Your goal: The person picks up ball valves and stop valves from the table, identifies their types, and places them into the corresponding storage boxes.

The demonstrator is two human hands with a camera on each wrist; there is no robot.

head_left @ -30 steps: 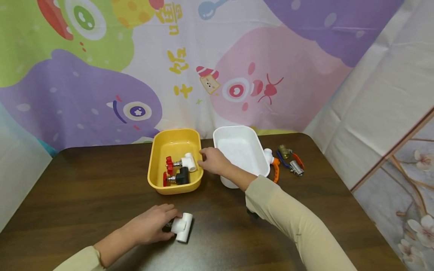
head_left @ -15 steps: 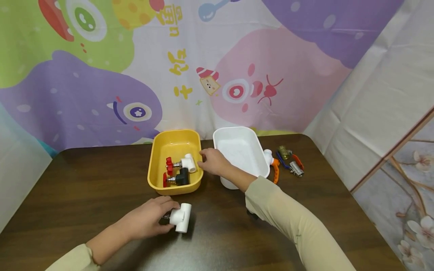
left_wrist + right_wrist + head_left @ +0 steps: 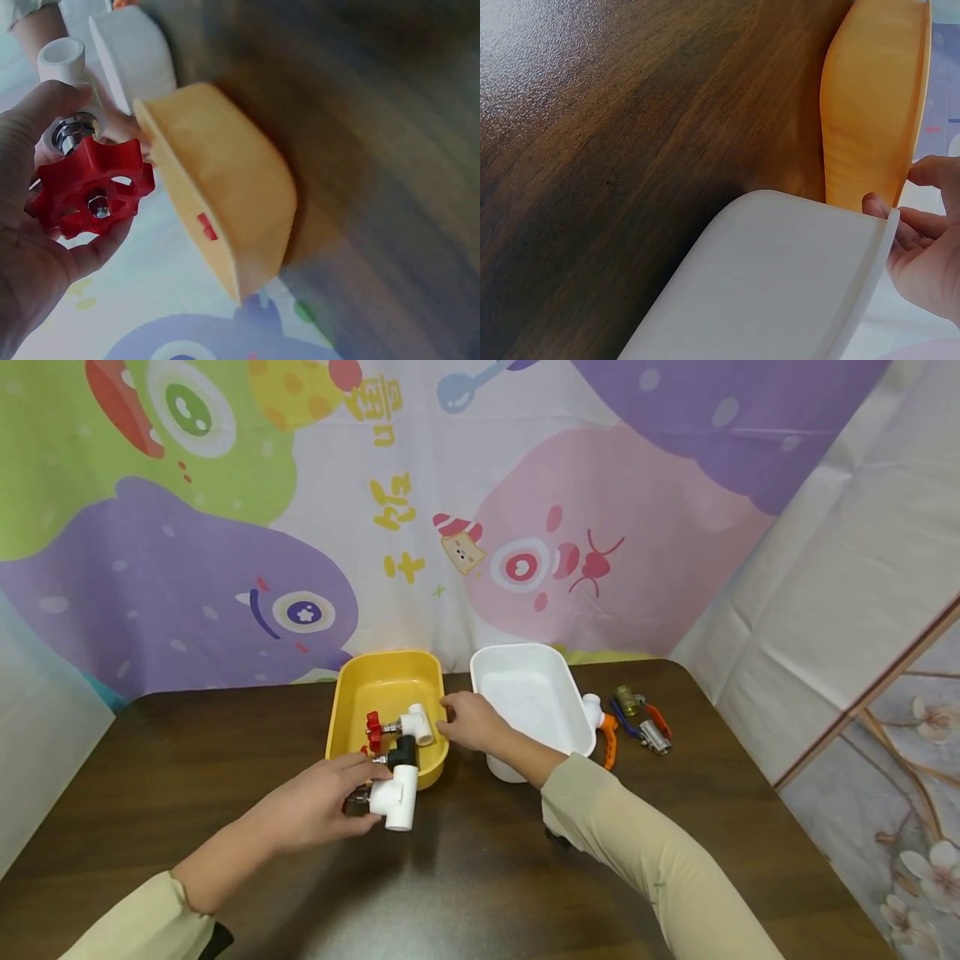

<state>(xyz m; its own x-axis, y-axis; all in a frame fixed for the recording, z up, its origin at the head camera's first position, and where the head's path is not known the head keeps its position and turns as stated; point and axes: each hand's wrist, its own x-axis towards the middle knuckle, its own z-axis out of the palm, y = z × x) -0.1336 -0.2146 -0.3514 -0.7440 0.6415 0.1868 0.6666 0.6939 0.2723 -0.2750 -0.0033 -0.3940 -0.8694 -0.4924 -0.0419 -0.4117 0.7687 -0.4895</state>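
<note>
My left hand [image 3: 318,806] grips a white T-shaped plastic pipe valve [image 3: 397,797] with a metal stem, raised in front of the yellow bin [image 3: 386,667]. Its red handwheel [image 3: 94,184] faces the camera in the left wrist view, with thumb and fingers round the white body. Inside the bin lie a white valve [image 3: 416,724] and a black valve [image 3: 403,751], both red-handled; the held valve partly covers the black one. At the bin's right side my right hand [image 3: 474,721] pinches the rim, one fingertip behind it and others at the outer wall in the right wrist view.
A white bin [image 3: 528,685] stands right of the yellow one, under the right forearm. Beyond it lie a white valve with an orange handle [image 3: 610,743], a brass valve [image 3: 626,700] and a silvery valve [image 3: 655,739] on the dark wooden table [image 3: 480,893]. A printed curtain hangs behind.
My left hand has lifted the white valve off the table and carried it away from me, up to the yellow bin's near edge. The right hand has stayed at the rim.
</note>
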